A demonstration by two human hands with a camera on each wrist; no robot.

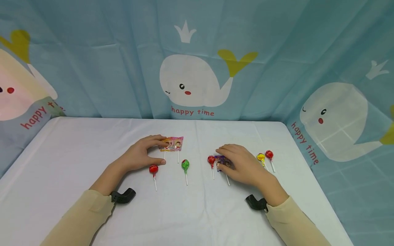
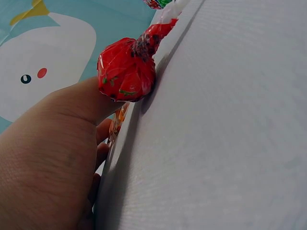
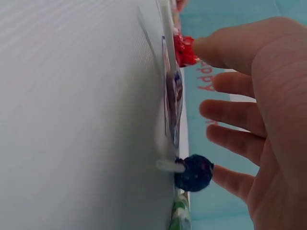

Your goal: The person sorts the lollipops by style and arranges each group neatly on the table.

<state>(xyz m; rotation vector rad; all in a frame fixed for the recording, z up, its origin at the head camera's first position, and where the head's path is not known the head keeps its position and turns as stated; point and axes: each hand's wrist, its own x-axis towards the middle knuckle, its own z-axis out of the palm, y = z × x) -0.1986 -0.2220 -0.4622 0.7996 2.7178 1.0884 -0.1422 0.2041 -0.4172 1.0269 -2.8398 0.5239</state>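
My left hand (image 1: 140, 153) lies at the left end of a pair of flat-wrapped pink and orange lollipops (image 1: 176, 143), fingertips overlapping the wrapper and thumb held apart. Just below that thumb is a red ball lollipop (image 1: 153, 169), large in the left wrist view. Over a purple flat-wrapped lollipop (image 1: 219, 159) hovers my right hand (image 1: 244, 167), its fingers spread and loosely bent, hiding part of the wrapper. A second red lollipop (image 1: 211, 159) sits left of its thumb. In the right wrist view a dark blue ball lollipop (image 3: 194, 173) appears near the little finger.
A green lollipop (image 1: 185, 164) lies between the hands. Right of the right hand are a yellow lollipop (image 1: 261, 156) and another red one (image 1: 269, 154). All lie on a white-covered table (image 1: 172, 218), with a blue whale-print curtain (image 1: 129, 75) behind.
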